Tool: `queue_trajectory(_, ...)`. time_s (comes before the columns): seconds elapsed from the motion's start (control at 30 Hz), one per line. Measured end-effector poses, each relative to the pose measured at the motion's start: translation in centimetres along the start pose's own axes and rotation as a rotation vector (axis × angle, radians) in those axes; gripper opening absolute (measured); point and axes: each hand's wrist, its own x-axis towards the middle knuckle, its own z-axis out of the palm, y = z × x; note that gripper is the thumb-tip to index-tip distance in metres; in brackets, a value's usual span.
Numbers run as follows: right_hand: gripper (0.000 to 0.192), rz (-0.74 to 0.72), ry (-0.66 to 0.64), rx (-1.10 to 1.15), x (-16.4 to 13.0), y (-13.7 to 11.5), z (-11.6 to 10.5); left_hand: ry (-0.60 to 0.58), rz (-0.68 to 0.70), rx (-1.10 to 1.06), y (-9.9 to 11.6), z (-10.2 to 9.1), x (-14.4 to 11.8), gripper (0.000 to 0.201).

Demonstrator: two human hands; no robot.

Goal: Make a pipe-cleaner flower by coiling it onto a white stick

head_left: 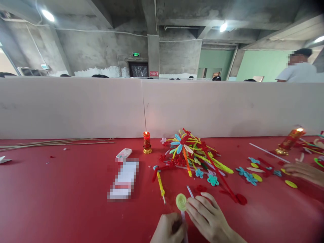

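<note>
My left hand [170,227] is closed around a pale stem [183,216] at the bottom middle of the head view. At the top of that stem sits a flat, pale yellow pipe-cleaner spiral [181,201]. The bent fingertips of my right hand [209,214] are at the spiral's right edge. A thin whitish stick [190,191] pokes out by the right fingers; whether they grip it or it lies beneath them, I cannot tell. Left of the hands lies a yellow-wrapped stem [160,185]. Behind them is a pile of pipe-cleaner flowers [181,143].
A lit red candle [146,141] stands at the back, near a small wrapped packet [124,153] and a blurred white item [125,179]. Another person's hand [305,172] is at right, by blue flowers [249,175] and a second lit candle [288,140]. A white partition [76,108] borders the red table.
</note>
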Motion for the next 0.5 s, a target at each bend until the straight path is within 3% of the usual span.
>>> queue_trajectory(0.1,0.017,0.091,0.015,0.052,0.4,0.9,-0.2,0.049,-0.006,0.024,-0.6,0.4,0.2,0.031)
queue_trajectory(0.27,0.018,0.29,-0.048,0.094,-0.4,3.3,-0.1,0.12,-0.054,0.139,-1.2,0.8,0.8,0.03)
queue_trajectory(0.4,0.016,0.483,-0.143,0.178,-1.7,4.6,1.0,0.14,-0.057,0.217,-0.5,0.8,1.3,0.028)
queue_trajectory(0.5,0.014,0.536,-0.188,0.208,-2.1,4.8,1.7,0.176,-0.04,0.297,0.4,0.9,1.9,0.026)
